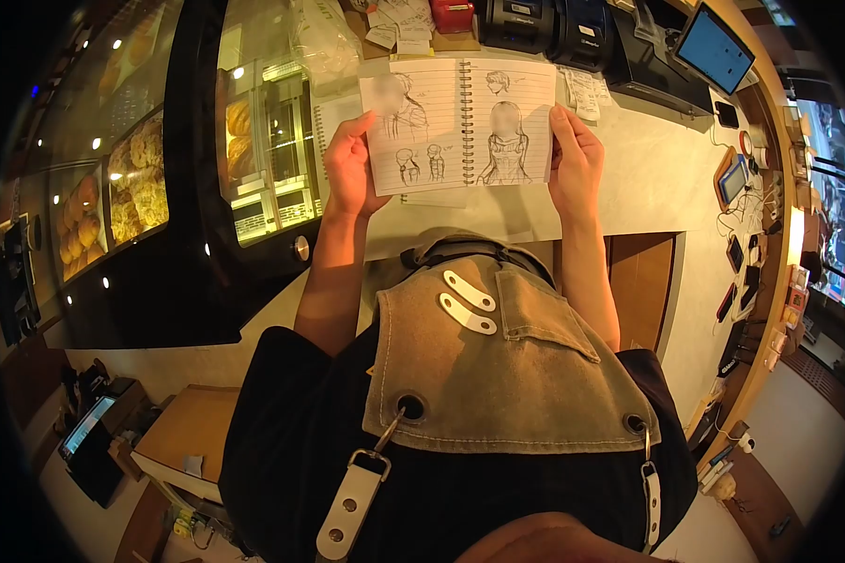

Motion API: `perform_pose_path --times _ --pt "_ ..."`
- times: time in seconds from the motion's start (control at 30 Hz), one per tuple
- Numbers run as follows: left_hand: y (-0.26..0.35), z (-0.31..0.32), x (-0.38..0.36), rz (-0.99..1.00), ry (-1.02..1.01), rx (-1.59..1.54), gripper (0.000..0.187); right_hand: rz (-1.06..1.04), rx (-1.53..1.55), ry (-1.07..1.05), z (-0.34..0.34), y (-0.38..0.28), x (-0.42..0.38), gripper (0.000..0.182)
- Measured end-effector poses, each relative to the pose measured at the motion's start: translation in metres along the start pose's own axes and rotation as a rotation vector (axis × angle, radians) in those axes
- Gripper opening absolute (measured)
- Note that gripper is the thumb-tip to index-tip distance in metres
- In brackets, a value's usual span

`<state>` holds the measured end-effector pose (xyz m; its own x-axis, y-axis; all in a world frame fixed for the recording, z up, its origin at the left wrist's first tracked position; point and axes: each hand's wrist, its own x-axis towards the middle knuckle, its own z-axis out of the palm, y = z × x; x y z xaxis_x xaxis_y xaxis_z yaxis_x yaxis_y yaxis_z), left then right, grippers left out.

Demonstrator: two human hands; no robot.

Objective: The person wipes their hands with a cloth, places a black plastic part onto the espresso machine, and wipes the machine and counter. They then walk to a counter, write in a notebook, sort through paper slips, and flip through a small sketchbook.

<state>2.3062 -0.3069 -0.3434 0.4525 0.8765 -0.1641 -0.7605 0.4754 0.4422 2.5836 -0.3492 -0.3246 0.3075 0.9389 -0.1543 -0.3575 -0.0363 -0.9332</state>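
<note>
A spiral-bound notebook (446,155) lies open between my hands, held up above the counter. Pencil sketches of figures cover both lined pages. My left hand (349,169) grips its left edge, thumb on the page and fingers mostly hidden behind. At the opposite edge, my right hand (575,159) pinches the right page the same way, thumb in front. Below the notebook is the brown apron (507,375) I wear, with white straps and a chest pocket.
A lit glass display case (268,141) with pastries stands at left. Along the counter's (629,183) back are receipts (584,92), black printers (521,23) and a tablet screen (714,49). Phones and cables lie along the right. A wooden table (188,432) is at lower left.
</note>
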Motion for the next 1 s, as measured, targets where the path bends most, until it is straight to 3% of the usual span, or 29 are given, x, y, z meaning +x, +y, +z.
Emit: perform_pose_path --times 0.63,1.0 --pt "-0.006 0.000 0.004 0.009 0.050 -0.062 0.048 0.001 0.079 -0.044 0.005 -0.003 -0.002 0.039" --pt "-0.007 0.007 0.003 0.032 0.114 0.046 0.050 -0.053 -0.147 -0.123 0.012 -0.016 -0.009 0.058"
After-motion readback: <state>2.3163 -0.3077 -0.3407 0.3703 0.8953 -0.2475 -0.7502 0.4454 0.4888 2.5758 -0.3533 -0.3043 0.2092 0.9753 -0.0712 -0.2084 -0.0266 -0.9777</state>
